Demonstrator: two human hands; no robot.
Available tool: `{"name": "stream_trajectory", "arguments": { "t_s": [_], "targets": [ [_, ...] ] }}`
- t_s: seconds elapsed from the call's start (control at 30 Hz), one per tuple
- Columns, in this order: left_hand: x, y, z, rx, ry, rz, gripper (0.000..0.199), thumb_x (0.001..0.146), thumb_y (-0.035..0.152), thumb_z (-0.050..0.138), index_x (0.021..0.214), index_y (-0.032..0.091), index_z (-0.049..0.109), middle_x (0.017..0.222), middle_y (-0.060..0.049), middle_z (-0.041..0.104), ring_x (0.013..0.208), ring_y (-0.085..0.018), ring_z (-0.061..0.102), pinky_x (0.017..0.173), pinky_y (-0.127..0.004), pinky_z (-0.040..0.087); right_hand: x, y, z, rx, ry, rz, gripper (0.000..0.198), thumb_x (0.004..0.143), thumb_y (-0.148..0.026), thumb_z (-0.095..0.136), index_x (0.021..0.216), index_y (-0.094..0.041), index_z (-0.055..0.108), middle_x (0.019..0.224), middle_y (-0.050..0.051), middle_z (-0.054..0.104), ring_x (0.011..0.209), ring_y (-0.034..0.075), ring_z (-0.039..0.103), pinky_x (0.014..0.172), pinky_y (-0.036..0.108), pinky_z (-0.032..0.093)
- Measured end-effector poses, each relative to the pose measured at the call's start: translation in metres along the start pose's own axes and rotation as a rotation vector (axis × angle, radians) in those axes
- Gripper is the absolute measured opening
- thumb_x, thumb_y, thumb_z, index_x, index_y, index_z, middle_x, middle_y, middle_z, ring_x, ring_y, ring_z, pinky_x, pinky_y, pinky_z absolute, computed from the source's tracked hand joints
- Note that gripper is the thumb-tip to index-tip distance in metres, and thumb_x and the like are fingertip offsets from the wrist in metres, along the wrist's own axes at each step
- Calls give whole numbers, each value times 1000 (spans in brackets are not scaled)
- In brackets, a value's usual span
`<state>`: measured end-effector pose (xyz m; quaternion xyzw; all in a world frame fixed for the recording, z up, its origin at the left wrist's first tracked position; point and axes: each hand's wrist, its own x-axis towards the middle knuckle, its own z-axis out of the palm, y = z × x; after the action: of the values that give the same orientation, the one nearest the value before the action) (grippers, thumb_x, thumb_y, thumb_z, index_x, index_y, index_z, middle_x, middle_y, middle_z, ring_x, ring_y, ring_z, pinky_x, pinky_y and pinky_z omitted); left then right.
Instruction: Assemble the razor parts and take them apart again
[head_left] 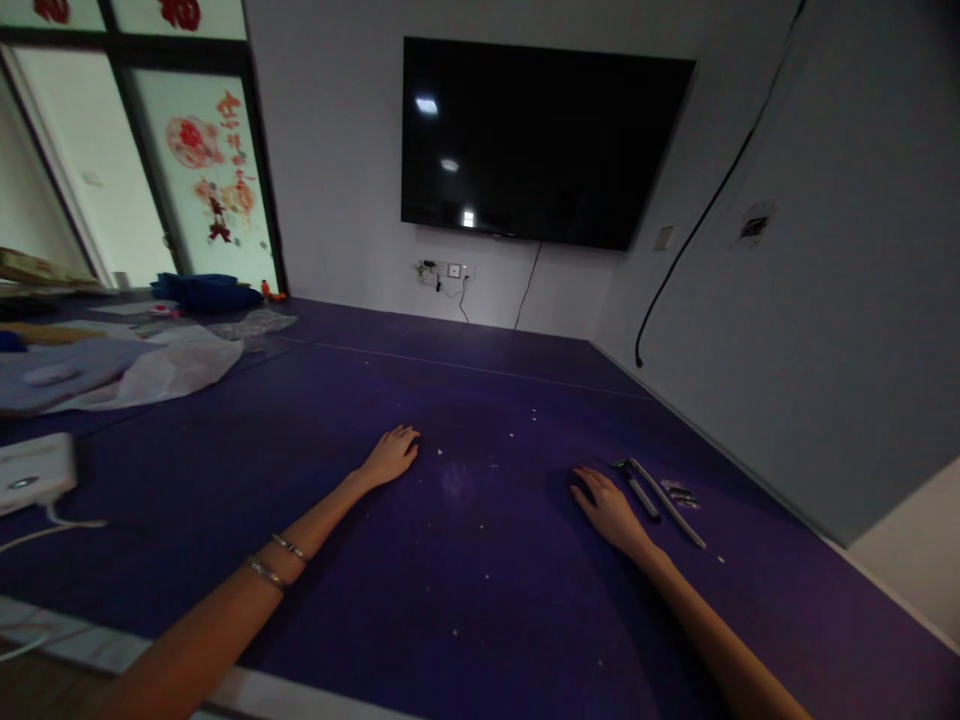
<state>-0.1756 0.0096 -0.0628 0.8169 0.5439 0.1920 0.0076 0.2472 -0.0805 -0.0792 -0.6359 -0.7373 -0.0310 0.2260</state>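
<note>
My left hand (390,455) lies palm down on the purple tabletop (480,580), fingers stretched out and holding nothing. Two bracelets (277,562) circle that forearm. Further right, my right hand (606,508) also rests flat on the surface with its fingers extended. Just beside it are a slim grey-handled tool (642,498) and a long, thin, slightly bent pale strip (667,503). A small clear packet with dark pieces (681,494) lies beyond the strip. Tiny white scraps are scattered on the tabletop between and around my hands.
At the left stand a white device (36,470) with a cable, plastic sheeting (184,365) and a dark blue cloth bundle (206,292). A television (540,145) hangs on the far wall above sockets (454,271). A black cable (705,215) dangles along the right wall.
</note>
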Motion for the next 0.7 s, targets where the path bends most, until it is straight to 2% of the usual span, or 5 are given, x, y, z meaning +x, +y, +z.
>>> {"name": "stream_trajectory", "arguments": {
  "t_s": [0.3,0.7],
  "targets": [
    [-5,0,0,42,-65,1,45,88,30,30,124,12,48,138,-14,39,131,-26,29,105,-43,24,0,-1,-1,-41,-19,-22,48,88,-39,34,122,-10,52,126,17,51,120,28,45,98,42,37],
    [-6,0,-1,51,-77,1,46,87,30,30,126,11,47,138,-14,39,131,-24,28,106,-40,23,0,4,1,-35,-15,-38,47,87,-39,35,121,-11,53,128,17,50,120,27,44,99,42,37]
  ]
}}
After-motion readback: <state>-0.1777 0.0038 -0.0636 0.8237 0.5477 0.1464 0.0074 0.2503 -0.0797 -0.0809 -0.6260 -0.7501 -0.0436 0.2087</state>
